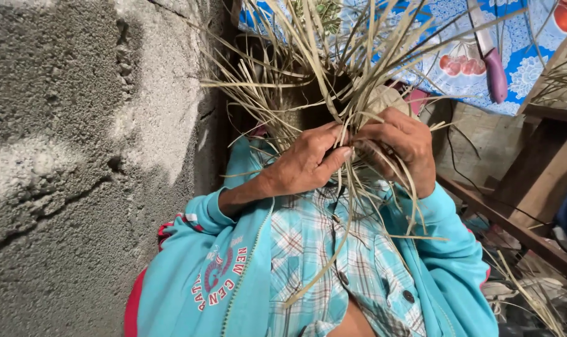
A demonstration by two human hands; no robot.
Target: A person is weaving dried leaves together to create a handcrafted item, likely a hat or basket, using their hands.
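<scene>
Hands held close together in front of the chest: left hand (305, 163) pinched shut on the dry grass strips (308, 68), right hand (400, 146) curled tight around the same bunch beside it. Loose ends fanning up and hanging down over the checked shirt (324, 249). Likely to slip or unravel if either grip eases; brittle strips prone to snapping under a hard bend. Knife (490, 59) well apart on the tabletop (533, 81).
</scene>
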